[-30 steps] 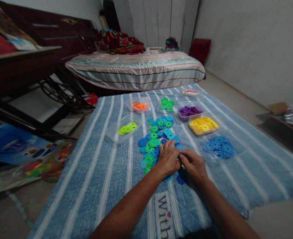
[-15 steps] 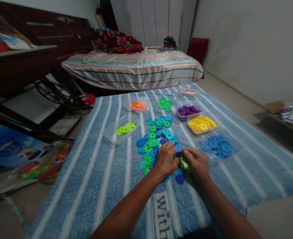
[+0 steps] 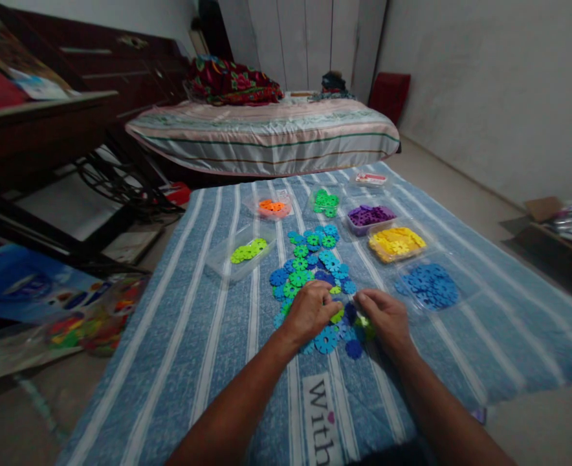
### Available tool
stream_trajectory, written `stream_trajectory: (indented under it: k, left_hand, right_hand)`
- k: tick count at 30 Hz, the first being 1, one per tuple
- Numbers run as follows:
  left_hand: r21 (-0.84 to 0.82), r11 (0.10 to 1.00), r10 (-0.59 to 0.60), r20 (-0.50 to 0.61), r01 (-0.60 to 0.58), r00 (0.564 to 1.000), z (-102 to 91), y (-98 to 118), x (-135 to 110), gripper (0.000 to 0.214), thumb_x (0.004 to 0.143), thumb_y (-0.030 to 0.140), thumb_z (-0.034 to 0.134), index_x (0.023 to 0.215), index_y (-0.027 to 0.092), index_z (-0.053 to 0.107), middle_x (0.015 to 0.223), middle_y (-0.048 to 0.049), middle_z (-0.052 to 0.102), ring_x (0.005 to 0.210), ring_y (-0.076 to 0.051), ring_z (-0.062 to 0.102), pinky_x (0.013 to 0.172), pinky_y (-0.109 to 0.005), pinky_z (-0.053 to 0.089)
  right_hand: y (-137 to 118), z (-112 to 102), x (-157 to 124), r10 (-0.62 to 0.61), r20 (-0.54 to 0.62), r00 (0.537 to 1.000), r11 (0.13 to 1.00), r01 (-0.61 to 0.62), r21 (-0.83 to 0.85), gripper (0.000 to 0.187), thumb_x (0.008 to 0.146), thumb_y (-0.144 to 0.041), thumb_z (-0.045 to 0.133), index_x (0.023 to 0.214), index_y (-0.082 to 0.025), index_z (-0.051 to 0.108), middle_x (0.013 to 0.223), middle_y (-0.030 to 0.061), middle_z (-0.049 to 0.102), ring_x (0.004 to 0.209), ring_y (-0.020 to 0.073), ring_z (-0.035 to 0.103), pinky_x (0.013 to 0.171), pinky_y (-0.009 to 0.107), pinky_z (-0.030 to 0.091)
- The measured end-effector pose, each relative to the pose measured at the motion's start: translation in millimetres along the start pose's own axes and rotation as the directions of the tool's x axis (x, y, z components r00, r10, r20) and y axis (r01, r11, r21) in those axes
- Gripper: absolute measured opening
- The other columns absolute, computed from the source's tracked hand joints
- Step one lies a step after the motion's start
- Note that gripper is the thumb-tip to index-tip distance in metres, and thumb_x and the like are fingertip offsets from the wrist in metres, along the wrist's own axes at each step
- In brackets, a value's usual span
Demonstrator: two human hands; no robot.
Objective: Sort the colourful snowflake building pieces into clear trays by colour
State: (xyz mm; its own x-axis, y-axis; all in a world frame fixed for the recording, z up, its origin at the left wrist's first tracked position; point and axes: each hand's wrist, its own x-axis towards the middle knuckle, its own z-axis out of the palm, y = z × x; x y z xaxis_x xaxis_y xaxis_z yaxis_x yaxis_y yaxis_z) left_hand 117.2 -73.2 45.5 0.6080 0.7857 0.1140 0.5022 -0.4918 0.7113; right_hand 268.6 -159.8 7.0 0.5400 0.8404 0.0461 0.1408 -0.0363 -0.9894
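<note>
A loose heap of blue and green flower-shaped plastic discs (image 3: 299, 278) lies on the striped cloth. Over its near right side is my left hand (image 3: 311, 312), thumb and fingers closed on a yellow-green disc (image 3: 337, 314). Just to the right, my right hand (image 3: 387, 321) is curled around several yellow-green discs (image 3: 365, 327), partly hidden by its fingers. Dark blue discs (image 3: 353, 349) lie below and between the hands. Near the right hand stands a clear tub of blue discs (image 3: 431, 286).
Beyond the heap are tubs of yellow discs (image 3: 396, 243), purple discs (image 3: 369, 216), green discs (image 3: 325, 202) and orange discs (image 3: 273, 208). A clear tray (image 3: 222, 262) with yellow-green discs stands left. A bed (image 3: 266, 139) is behind, an open carton (image 3: 565, 223) on the right.
My left hand has moved left, away from the right hand, with a yellow-green disc now showing at its fingers. The right hand has stayed nearly in place.
</note>
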Motion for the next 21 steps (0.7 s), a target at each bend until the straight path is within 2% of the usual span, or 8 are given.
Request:
stream_trajectory:
  k: [4,7,10,14,16,17,19,21]
  left_hand:
    - [0.003,0.999,-0.034,-0.048,0.034,0.998,-16.9,-4.5,3.0,0.022,0.074,0.021,0.066,0.053,0.019,0.059,0.1,-0.0076,0.073,0.1,-0.021,0.066,0.093,-0.036,0.049]
    - [0.094,0.995,-0.012,-0.192,0.031,0.981,-43.8,-7.8,14.2,0.023,0.077,0.02,0.064,0.054,0.02,0.059,0.098,-0.0054,0.073,0.094,-0.019,0.068,0.091,-0.034,0.051]
    - [0.188,0.979,-0.003,-0.36,0.075,0.933,-82.7,-12.8,29.9,0.022,0.078,0.018,0.063,0.057,0.019,0.057,0.102,-0.0061,0.072,0.1,-0.019,0.065,0.099,-0.037,0.046]
    - [0.362,0.911,0.043,-0.558,0.197,0.829,-122.4,-22.3,42.2,0.007,0.08,0.015,0.061,0.074,0.014,0.06,0.115,-0.0108,0.066,0.116,-0.025,0.055,0.107,-0.045,0.036]
    - [0.439,0.875,0.092,-0.565,0.204,0.82,-122.8,-25.9,41.1,0.005,0.079,0.018,0.062,0.082,0.013,0.061,0.115,-0.0119,0.065,0.115,-0.027,0.056,0.105,-0.046,0.038]
    - [0.453,0.874,0.109,-0.535,0.176,0.838,-117.3,-26.7,38.9,0.008,0.079,0.019,0.063,0.084,0.013,0.062,0.114,-0.012,0.066,0.113,-0.027,0.056,0.104,-0.045,0.039]
    - [0.443,0.894,0.132,-0.416,0.073,0.9,-97.1,-25.3,32.2,0.006,0.08,0.02,0.063,0.083,0.015,0.062,0.107,-0.0106,0.068,0.107,-0.026,0.06,0.1,-0.043,0.043]
    - [0.381,0.923,0.147,-0.235,-0.048,0.961,-70.2,-19.5,23.8,0.003,0.081,0.018,0.061,0.079,0.016,0.063,0.098,-0.008,0.07,0.099,-0.023,0.062,0.095,-0.039,0.047]
  right_hand:
    - [0.9,0.1,-0.5,0.021,0.017,1.0,1.0,-0.021,0.014,0.028,0.078,-0.044,0.064,0.076,-0.018,0.073,0.07,0.0039,0.068,0.068,0.0185,0.059,0.066,0.032,0.046]
    - [-0.4,0.6,-0.6,0.027,0.01,1.0,1.0,-0.027,0.005,0.028,0.077,-0.045,0.065,0.074,-0.018,0.073,0.068,0.0036,0.067,0.066,0.0179,0.059,0.065,0.032,0.046]
    - [-1.5,1.0,-0.7,0.026,0.002,1.0,1.0,-0.026,0.008,0.03,0.076,-0.046,0.066,0.073,-0.017,0.073,0.067,0.0039,0.067,0.065,0.0182,0.059,0.063,0.031,0.047]
    - [-2.3,1.1,-1.0,0.018,0.012,1.0,1.0,-0.019,0.006,0.03,0.076,-0.047,0.066,0.072,-0.018,0.073,0.066,0.0038,0.067,0.064,0.0185,0.059,0.062,0.031,0.047]
    - [-2.5,1.2,-0.9,0.028,0.007,1.0,0.999,-0.028,0.018,0.03,0.075,-0.047,0.066,0.071,-0.018,0.073,0.065,0.0037,0.067,0.064,0.0185,0.059,0.062,0.032,0.047]
    - [-2.4,1.3,-0.7,0.037,0.0,0.999,0.999,-0.037,0.034,0.03,0.075,-0.047,0.067,0.072,-0.018,0.073,0.065,0.0039,0.067,0.064,0.0186,0.059,0.061,0.032,0.047]
    - [-2.1,1.4,0.2,0.061,-0.02,0.998,0.995,-0.059,0.083,0.031,0.075,-0.048,0.067,0.073,-0.017,0.073,0.067,0.0044,0.068,0.064,0.0186,0.06,0.062,0.032,0.048]
    - [-1.9,1.4,1.4,0.084,-0.046,0.995,0.988,-0.077,0.137,0.031,0.074,-0.048,0.068,0.074,-0.017,0.073,0.068,0.0044,0.069,0.063,0.0179,0.06,0.062,0.031,0.049]
